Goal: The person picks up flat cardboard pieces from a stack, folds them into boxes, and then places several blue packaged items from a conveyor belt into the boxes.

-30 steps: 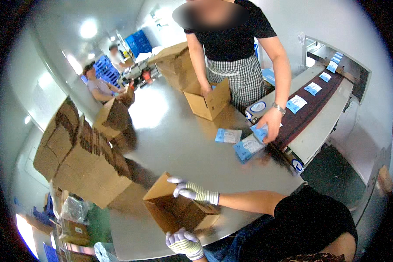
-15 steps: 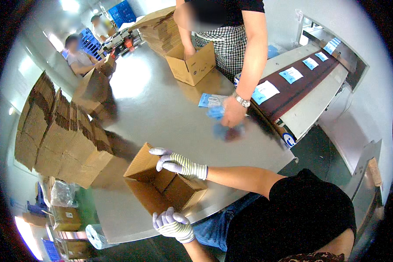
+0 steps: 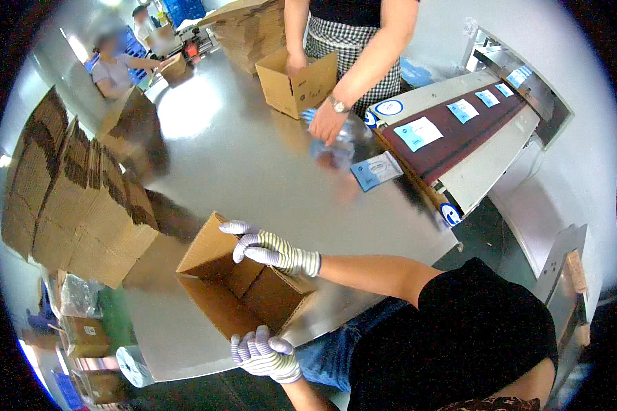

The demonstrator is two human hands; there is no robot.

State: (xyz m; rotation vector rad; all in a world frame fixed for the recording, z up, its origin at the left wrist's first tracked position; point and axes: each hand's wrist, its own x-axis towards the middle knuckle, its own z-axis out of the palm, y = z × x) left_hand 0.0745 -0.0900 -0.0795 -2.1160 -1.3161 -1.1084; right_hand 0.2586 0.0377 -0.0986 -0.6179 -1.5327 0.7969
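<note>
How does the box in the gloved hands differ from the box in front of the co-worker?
The near carton lies tipped at the table edge, held by the left hand and right hand; the far carton stands upright, mouth up. The near one looks larger in the picture. Both are plain brown cardboard, flaps open.

Two gloved hands, the left hand and the right hand, grip one open cardboard box on the steel table. A second open box stands before a co-worker, and two stacks of flattened cartons rise at the left. Four blue-and-white packets ride the conveyor belt, and one packet lies beside it on the table.
</note>
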